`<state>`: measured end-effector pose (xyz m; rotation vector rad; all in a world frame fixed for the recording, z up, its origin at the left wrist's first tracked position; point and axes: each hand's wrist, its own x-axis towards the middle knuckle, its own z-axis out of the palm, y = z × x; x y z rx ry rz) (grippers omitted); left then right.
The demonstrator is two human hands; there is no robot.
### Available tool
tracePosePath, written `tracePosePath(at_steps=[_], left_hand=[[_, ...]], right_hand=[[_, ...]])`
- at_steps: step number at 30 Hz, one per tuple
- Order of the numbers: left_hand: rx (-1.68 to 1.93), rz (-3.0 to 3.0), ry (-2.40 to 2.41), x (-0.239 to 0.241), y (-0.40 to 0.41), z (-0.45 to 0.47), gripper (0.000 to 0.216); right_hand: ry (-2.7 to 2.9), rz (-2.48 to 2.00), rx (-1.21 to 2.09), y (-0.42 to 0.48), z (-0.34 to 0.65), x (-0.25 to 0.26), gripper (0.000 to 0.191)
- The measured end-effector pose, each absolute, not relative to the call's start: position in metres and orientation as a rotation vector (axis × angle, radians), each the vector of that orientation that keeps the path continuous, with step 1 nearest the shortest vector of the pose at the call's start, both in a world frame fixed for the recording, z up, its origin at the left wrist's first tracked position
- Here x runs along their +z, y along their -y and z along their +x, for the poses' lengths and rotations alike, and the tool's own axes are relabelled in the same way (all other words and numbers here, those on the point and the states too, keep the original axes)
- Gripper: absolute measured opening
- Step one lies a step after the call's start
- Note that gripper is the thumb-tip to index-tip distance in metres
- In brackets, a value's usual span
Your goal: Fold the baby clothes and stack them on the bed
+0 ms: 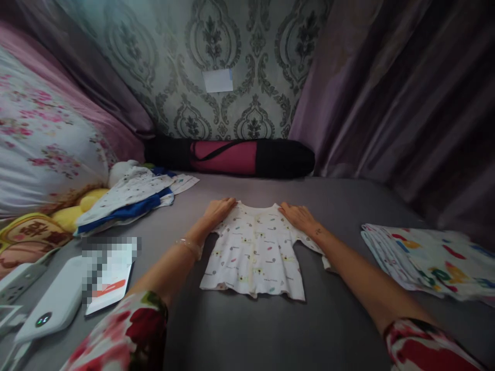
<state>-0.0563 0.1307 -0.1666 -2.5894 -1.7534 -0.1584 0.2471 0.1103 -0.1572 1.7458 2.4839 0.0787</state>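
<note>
A small white baby shirt (255, 252) with a tiny coloured print and a buttoned front lies spread on the grey bed sheet, its neckline facing away from me. My left hand (221, 210) holds the shirt's left shoulder beside the collar, fingers closed on the cloth. At the opposite shoulder, my right hand (298, 215) grips the fabric in the same way. The right sleeve sticks out partly from under my right forearm; most of the left sleeve is hidden behind my left arm.
Folded baby clothes (429, 257) are stacked at the right. More clothes (131, 196) lie at the left by a floral pillow (50, 134). A power bank (54, 299), a power strip (17, 281) and a white packet (112, 283) sit near left. A long black-and-maroon bag (228, 157) lies along the wall.
</note>
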Motion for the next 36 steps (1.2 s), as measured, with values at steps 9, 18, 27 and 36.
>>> tracePosePath(at_steps=[9, 18, 27, 36], left_hand=[[-0.129, -2.534, 1.798, -0.164, -0.155, -0.045, 0.039], [-0.213, -2.595, 1.714, -0.171, -0.118, -0.025, 0.042], [-0.150, -2.587, 1.885, -0.202, -0.109, -0.022, 0.073], [-0.004, -2.636, 2.022, -0.173, -0.122, -0.017, 0.073]], right_hand=[[-2.443, 1.874, 0.036, -0.133, 0.248, -0.160, 0.034], [-2.691, 1.934, 0.015, -0.100, 0.217, -0.176, 0.047], [-2.562, 1.976, -0.224, -0.098, 0.204, -0.193, 0.068], [-2.641, 2.063, -0.624, -0.102, 0.210, -0.181, 0.063]])
